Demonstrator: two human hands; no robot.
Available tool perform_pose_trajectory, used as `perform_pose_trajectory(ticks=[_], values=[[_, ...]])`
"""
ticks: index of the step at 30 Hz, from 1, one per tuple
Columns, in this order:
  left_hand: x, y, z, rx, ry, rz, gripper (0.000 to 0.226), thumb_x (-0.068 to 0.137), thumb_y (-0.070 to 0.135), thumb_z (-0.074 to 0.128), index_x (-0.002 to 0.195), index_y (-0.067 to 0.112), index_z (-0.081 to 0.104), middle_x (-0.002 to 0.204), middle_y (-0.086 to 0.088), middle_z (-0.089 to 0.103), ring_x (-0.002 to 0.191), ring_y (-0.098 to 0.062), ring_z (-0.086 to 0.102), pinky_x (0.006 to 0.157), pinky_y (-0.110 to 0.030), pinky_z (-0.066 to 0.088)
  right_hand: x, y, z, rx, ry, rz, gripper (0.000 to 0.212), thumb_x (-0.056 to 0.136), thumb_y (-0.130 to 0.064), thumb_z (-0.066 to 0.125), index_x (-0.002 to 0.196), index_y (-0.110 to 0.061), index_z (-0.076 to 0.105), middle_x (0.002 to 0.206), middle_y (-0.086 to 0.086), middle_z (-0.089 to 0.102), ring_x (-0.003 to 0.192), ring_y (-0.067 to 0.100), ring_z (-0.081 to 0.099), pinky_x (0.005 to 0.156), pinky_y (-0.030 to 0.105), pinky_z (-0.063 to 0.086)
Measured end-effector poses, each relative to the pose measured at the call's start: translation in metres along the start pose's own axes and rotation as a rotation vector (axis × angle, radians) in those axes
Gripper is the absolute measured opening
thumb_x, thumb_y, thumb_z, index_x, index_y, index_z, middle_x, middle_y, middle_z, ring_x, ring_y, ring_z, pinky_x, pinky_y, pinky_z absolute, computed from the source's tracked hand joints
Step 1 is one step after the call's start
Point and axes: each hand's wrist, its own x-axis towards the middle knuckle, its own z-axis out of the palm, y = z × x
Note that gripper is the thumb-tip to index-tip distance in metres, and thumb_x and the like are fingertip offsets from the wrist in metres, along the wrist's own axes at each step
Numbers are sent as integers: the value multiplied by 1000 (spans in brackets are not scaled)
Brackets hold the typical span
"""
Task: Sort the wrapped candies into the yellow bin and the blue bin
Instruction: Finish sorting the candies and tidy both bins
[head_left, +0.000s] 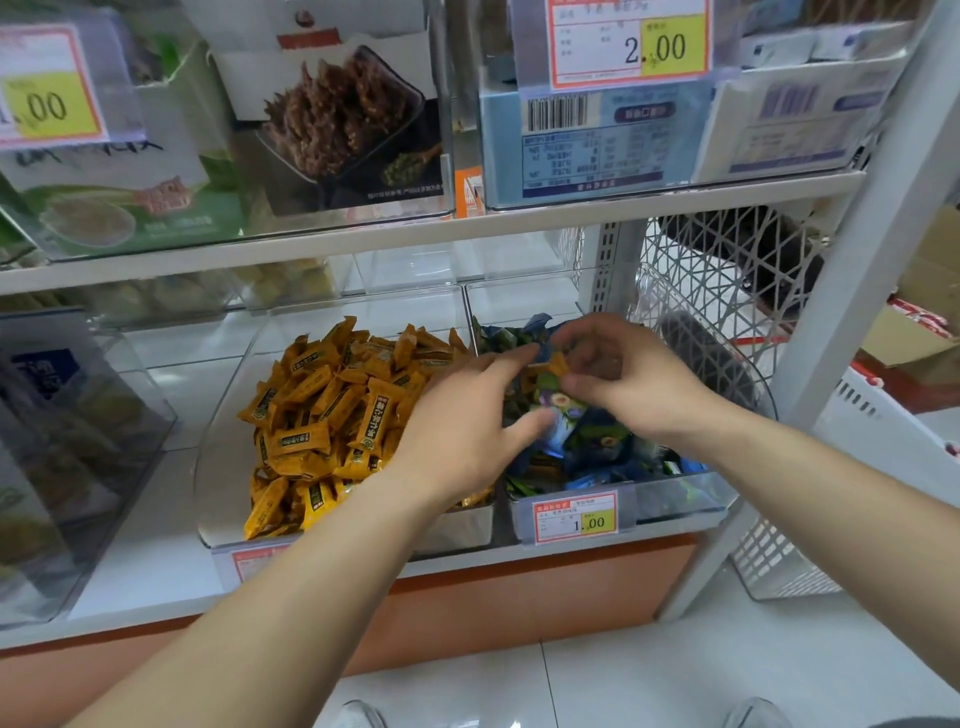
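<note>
Two clear bins stand side by side on the lower shelf. The yellow bin (221, 415) on the left is heaped with yellow wrapped candies (332, 410). The blue bin (675, 501) on the right holds blue and green wrapped candies (597, 447). Both hands are over the blue bin. My left hand (462, 426) reaches in from the left with straight fingers, its thumb touching a blue-white wrapper. My right hand (628, 374) hovers over the pile with curled fingers and pinches a yellow candy (557, 364) between fingertips and thumb. The hands hide much of the blue pile.
A price tag (574, 517) hangs on the blue bin's front. Another clear bin (78, 441) stands at the left. The upper shelf (467, 223) carries boxed snacks. A white lattice basket (727, 291) and cardboard boxes (914, 338) sit to the right of the shelf post.
</note>
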Motion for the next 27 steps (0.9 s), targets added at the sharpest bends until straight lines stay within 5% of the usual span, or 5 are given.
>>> perform_pose_trajectory(ticks=[9,14,18,21,27], values=[[6,-2,0,-243,-23,-17,52,96,42,50,145,25,47,142,5,56,130,-12,46,104,-24,37,0,-9,-4,220,-57,-27,39,85,9,69,111,-20,64,88,16,67,83,24,68,80,32,56],[10,0,-8,-327,50,-96,24,91,43,67,112,36,60,90,31,58,86,13,58,71,-1,40,3,-11,-15,258,-5,-9,49,84,11,70,121,-22,63,95,11,72,86,20,72,76,24,57],[6,-19,-33,-18,164,-182,30,93,48,61,119,33,61,90,15,66,77,-4,61,64,-24,48,5,-1,-34,-149,110,43,40,87,13,61,112,-18,68,102,8,72,94,18,69,84,32,57],[-2,-38,-44,323,182,-240,38,93,40,61,128,25,61,113,-2,68,101,-27,60,81,-36,47,5,7,-36,-740,168,29,35,88,-2,59,116,-19,70,114,7,66,105,28,61,86,40,54],[-10,-25,-35,206,54,-132,49,89,58,54,131,33,54,127,4,58,109,-21,58,86,-36,53,6,12,23,-624,-470,58,15,95,-25,59,103,-31,71,93,-19,67,91,7,65,67,13,46]])
